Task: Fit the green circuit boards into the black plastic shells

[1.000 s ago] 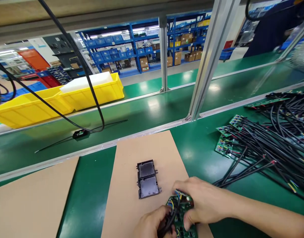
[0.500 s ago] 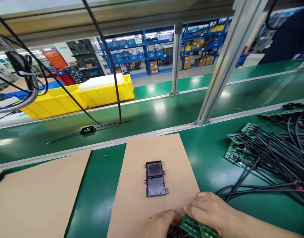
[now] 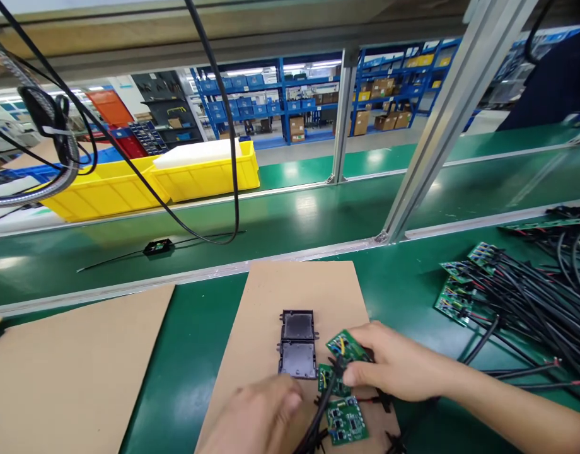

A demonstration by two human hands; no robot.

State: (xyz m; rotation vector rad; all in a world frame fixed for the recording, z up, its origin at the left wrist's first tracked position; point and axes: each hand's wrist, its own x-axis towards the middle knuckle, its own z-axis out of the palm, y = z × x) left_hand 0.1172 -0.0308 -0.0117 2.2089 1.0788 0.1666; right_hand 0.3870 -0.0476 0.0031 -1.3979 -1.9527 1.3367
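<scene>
The right hand (image 3: 398, 369) comes in from the right side, and its grip is closed narrow on the top circuit board (image 3: 343, 345); the fingers lie over the far right edge of this board and the thumb presses from the near side, close to where the black cables (image 3: 318, 413) begin. This board is one of three green ones on the same cables; the middle board (image 3: 326, 378) sits just below and left of the grip, and the bottom board (image 3: 345, 421) lies nearer to the person, flat on the cardboard sheet (image 3: 280, 290). The row of three runs roughly from the grip toward the person; the cables leave it on a slant, down and to the left.

The black case (image 3: 298, 343), two shallow open shells joined one behind the other, lies just to the left of the grip; it is near the top circuit board but, as far as can be seen, apart from it, and the middle board is just beside the corner of the near shell. The long axis of the case points away from the person, about parallel to the row of boards.

The right hand is the nearer one to the case; the left hand (image 3: 256, 413) is lower and more to the left, close to the cables; it is blurred, and I cannot tell if its grip holds anything.

Well apart to the right of the grip, a heap of boards and cables (image 3: 521, 296) rests on the green tabletop (image 3: 403, 296).
</scene>
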